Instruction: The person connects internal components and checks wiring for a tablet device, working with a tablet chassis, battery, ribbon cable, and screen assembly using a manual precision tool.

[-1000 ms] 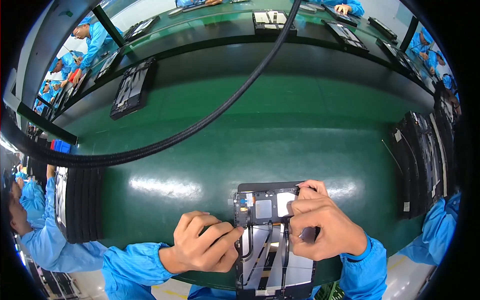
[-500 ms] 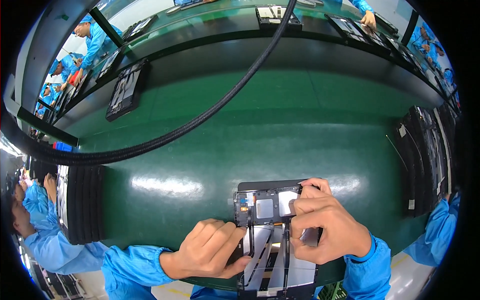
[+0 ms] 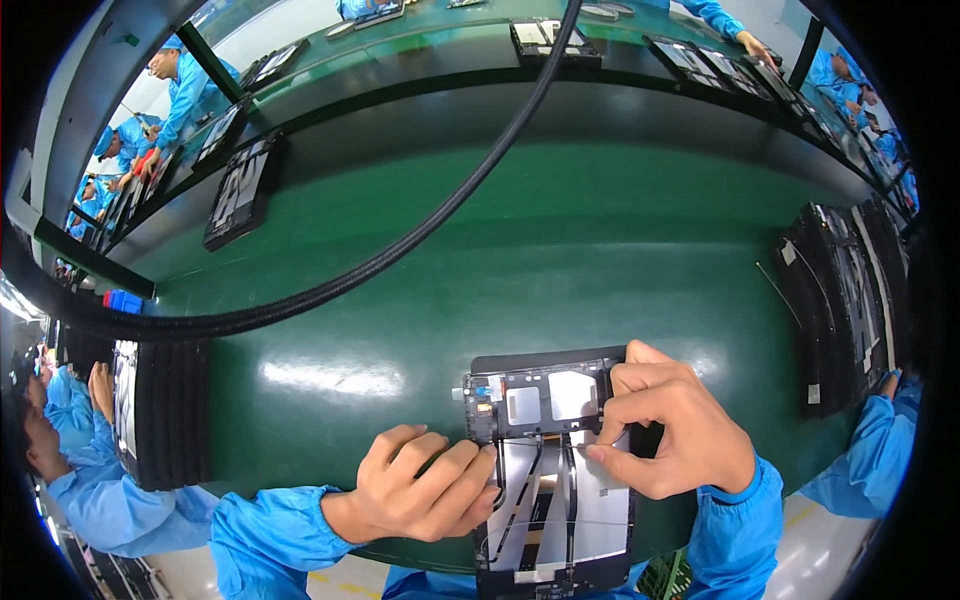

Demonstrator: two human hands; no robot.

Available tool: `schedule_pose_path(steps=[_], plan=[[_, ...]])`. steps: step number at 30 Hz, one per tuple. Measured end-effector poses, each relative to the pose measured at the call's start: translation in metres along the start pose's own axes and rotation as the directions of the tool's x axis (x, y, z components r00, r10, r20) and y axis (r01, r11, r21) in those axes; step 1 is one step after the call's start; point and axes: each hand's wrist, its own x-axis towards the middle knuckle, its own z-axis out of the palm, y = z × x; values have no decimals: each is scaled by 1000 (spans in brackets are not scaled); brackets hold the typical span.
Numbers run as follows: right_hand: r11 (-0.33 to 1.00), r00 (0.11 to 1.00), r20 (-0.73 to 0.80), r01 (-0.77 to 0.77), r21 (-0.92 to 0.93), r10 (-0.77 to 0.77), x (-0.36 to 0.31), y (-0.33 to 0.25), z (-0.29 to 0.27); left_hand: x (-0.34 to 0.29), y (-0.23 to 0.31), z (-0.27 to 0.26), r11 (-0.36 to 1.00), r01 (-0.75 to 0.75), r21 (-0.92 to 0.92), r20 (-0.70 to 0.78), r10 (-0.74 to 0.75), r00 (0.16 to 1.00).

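Note:
An opened tablet (image 3: pixel 615 505) lies in front of me in a shallow black tray (image 3: pixel 545 361), with grey metal panels, black ribbon cables and a dark circuit frame (image 3: pixel 540 400) at its far end. A thin pale wire (image 3: pixel 590 522) crosses its near half. My left hand (image 3: pixel 425 487) is curled at the left edge of the tablet, fingertips bent together; what they grip is hidden. My right hand (image 3: pixel 675 425) reaches over the right side, thumb and index pressed together just below the circuit frame. Whatever sits in that pinch is too small to name.
Black trays stand stacked on edge at left (image 3: pixel 165 415) and right (image 3: pixel 840 310). Another tray with a device (image 3: pixel 240 195) sits at the back left. A thick black cable (image 3: pixel 400 245) arcs overhead. More devices (image 3: pixel 715 65) line the far shelf, with co-workers in blue around.
My right hand has shifted slightly, its thumb and index now meeting just below the circuit frame. The left fingers have drawn in a little at the edge. A co-worker's far hand moved right.

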Motion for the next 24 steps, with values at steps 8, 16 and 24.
schedule_pose_path(steps=[8,16,24], plan=[[996,995,45,-94,-4,94,0,6,-16,37,-20,8,931,-236,-279,80,267,960],[996,993,74,-91,10,90,0,23,-20,48,19,9,743,-150,-652,191,353,916],[999,1000,29,-9,-30,10,-5,27,-16,54,60,19,967,-166,-191,113,190,975]])
